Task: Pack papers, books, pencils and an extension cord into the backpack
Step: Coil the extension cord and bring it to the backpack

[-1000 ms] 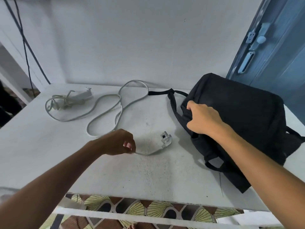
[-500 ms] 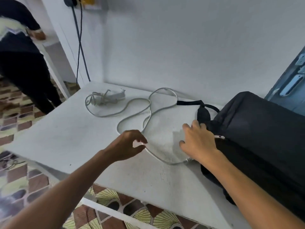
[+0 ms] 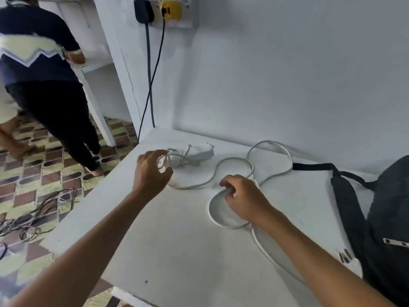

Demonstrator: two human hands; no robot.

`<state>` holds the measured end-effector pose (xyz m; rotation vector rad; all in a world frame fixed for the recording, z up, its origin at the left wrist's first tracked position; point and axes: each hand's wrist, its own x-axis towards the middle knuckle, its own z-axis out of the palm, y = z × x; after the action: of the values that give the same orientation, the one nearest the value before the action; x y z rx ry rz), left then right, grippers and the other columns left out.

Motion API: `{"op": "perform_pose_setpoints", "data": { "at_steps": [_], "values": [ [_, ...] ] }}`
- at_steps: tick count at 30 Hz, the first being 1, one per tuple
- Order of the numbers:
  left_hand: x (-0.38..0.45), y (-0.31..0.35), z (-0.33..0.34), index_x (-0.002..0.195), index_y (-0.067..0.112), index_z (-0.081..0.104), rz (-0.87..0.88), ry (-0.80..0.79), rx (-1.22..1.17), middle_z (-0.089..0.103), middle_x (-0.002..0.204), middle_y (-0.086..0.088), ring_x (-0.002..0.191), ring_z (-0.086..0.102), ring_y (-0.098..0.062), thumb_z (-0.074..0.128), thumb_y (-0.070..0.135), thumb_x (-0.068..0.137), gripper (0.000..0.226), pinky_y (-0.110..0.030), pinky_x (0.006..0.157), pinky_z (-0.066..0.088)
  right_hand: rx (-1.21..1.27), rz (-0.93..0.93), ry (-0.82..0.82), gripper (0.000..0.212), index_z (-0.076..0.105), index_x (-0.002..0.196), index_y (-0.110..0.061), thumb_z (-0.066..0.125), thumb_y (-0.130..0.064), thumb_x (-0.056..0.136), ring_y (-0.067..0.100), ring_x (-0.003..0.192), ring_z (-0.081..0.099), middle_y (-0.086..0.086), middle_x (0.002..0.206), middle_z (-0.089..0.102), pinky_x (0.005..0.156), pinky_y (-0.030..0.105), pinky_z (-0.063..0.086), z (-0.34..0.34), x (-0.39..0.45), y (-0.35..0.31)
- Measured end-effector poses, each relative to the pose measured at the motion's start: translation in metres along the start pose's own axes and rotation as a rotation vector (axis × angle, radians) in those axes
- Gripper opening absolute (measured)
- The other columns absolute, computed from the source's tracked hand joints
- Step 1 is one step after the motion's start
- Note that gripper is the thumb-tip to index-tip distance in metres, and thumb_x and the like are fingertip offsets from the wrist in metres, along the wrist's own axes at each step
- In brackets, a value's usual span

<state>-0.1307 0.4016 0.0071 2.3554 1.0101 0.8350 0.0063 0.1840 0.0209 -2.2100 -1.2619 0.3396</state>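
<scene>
A white extension cord [image 3: 234, 160] lies in loops across the white table [image 3: 177, 251], its socket block [image 3: 197, 152] at the far left end. My left hand [image 3: 150, 173] reaches the bundled loops beside the block, fingers curled around a strand. My right hand [image 3: 243, 196] pinches the cord in the middle of the table, with a loop hanging under it. The black backpack [image 3: 389, 218] lies at the right edge, one strap [image 3: 314, 167] stretched toward the cord.
The wall [image 3: 287, 74] runs close behind the table. A wall socket [image 3: 170, 9] holds two plugs with dark cables hanging down. A person [image 3: 44, 74] stands on the patterned floor at left, near tangled cables [image 3: 33, 216].
The view swung left. My left hand moved from the cord's middle to the bundle by the socket block. My right hand left the backpack and took hold of the cord.
</scene>
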Motion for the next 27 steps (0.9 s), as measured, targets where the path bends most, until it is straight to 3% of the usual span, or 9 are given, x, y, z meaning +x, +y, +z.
{"op": "perform_pose_setpoints", "data": {
  "at_steps": [4, 9, 13, 15, 17, 19, 22, 25, 27],
  "values": [
    [0.052, -0.037, 0.009, 0.134, 0.018, 0.049, -0.104, -0.249, 0.015, 0.054, 0.135, -0.011, 0.126, 0.044, -0.032, 0.076, 0.028, 0.074, 0.066, -0.043, 0.101, 0.038, 0.198, 0.09, 0.131, 0.029, 0.065, 0.109, -0.008, 0.052, 0.001, 0.086, 0.019, 0.094, 0.06, 0.008, 0.108, 0.064, 0.087, 0.028, 0.049, 0.024, 0.055, -0.015],
    [0.086, -0.043, 0.021, 0.133, 0.021, 0.051, 0.115, -0.395, -0.011, 0.058, 0.131, -0.007, 0.123, 0.047, -0.029, 0.075, 0.053, 0.069, 0.075, -0.039, 0.098, 0.039, 0.328, 0.279, 0.316, 0.045, 0.05, 0.13, -0.013, 0.053, -0.003, 0.086, 0.023, 0.112, 0.053, 0.008, 0.127, 0.051, 0.096, 0.03, 0.043, 0.051, 0.107, -0.029],
    [0.106, -0.033, 0.03, 0.14, 0.027, 0.042, 0.165, -0.644, 0.15, 0.054, 0.131, -0.005, 0.121, 0.049, -0.027, 0.076, 0.066, 0.062, 0.094, -0.039, 0.101, 0.041, 0.697, 0.576, 0.378, 0.061, 0.036, 0.143, -0.017, 0.05, -0.01, 0.084, 0.026, 0.116, 0.054, 0.008, 0.136, 0.047, 0.101, 0.043, 0.046, 0.063, 0.142, -0.027],
    [0.111, -0.028, 0.035, 0.14, 0.027, 0.04, 0.222, -0.695, 0.299, 0.056, 0.126, -0.005, 0.117, 0.052, -0.027, 0.077, 0.063, 0.063, 0.093, -0.041, 0.098, 0.043, 0.848, 0.607, 0.381, 0.047, 0.049, 0.131, -0.007, 0.046, -0.004, 0.083, 0.021, 0.102, 0.059, 0.007, 0.116, 0.059, 0.093, 0.038, 0.05, 0.068, 0.148, -0.027],
    [0.115, -0.024, 0.038, 0.133, 0.022, 0.049, 0.254, -0.658, 0.329, 0.061, 0.116, -0.005, 0.108, 0.056, -0.027, 0.08, 0.051, 0.065, 0.081, -0.038, 0.091, 0.046, 0.93, 0.554, 0.413, 0.031, 0.058, 0.11, 0.001, 0.044, 0.004, 0.082, 0.02, 0.088, 0.058, 0.006, 0.097, 0.061, 0.075, 0.032, 0.051, 0.068, 0.148, -0.032],
    [0.118, -0.021, 0.036, 0.118, 0.017, 0.061, 0.239, -0.656, 0.214, 0.067, 0.099, -0.003, 0.092, 0.064, -0.024, 0.079, 0.038, 0.069, 0.056, -0.033, 0.077, 0.052, 1.0, 0.495, 0.453, 0.035, 0.061, 0.114, -0.007, 0.048, 0.006, 0.084, 0.019, 0.094, 0.062, 0.001, 0.109, 0.063, 0.075, 0.029, 0.055, 0.062, 0.148, -0.037],
    [0.119, -0.011, 0.028, 0.097, 0.013, 0.068, 0.107, -0.685, -0.157, 0.069, 0.074, 0.001, 0.062, 0.068, -0.015, 0.079, 0.026, 0.075, 0.028, -0.022, 0.056, 0.054, 0.986, 0.371, 0.502, 0.045, 0.054, 0.125, -0.019, 0.054, 0.004, 0.086, 0.016, 0.107, 0.062, -0.002, 0.123, 0.058, 0.087, 0.033, 0.056, 0.048, 0.148, -0.043],
    [0.118, 0.002, 0.021, 0.094, 0.001, 0.068, -0.081, -0.673, -0.569, 0.072, 0.081, -0.017, 0.067, 0.07, -0.023, 0.07, 0.015, 0.083, 0.018, -0.027, 0.057, 0.056, 0.715, 0.216, 0.576, 0.046, 0.05, 0.124, -0.023, 0.057, 0.001, 0.085, 0.009, 0.116, 0.053, -0.006, 0.125, 0.055, 0.097, 0.03, 0.047, 0.043, 0.143, -0.053],
    [0.118, 0.009, 0.018, 0.099, -0.004, 0.066, -0.271, -0.717, -0.838, 0.07, 0.088, -0.024, 0.074, 0.069, -0.03, 0.059, 0.015, 0.088, 0.023, -0.029, 0.059, 0.055, 0.551, 0.151, 0.546, 0.052, 0.045, 0.133, -0.022, 0.061, -0.008, 0.086, 0.006, 0.123, 0.044, -0.01, 0.134, 0.048, 0.101, 0.028, 0.041, 0.047, 0.137, -0.057]
  ]
}}
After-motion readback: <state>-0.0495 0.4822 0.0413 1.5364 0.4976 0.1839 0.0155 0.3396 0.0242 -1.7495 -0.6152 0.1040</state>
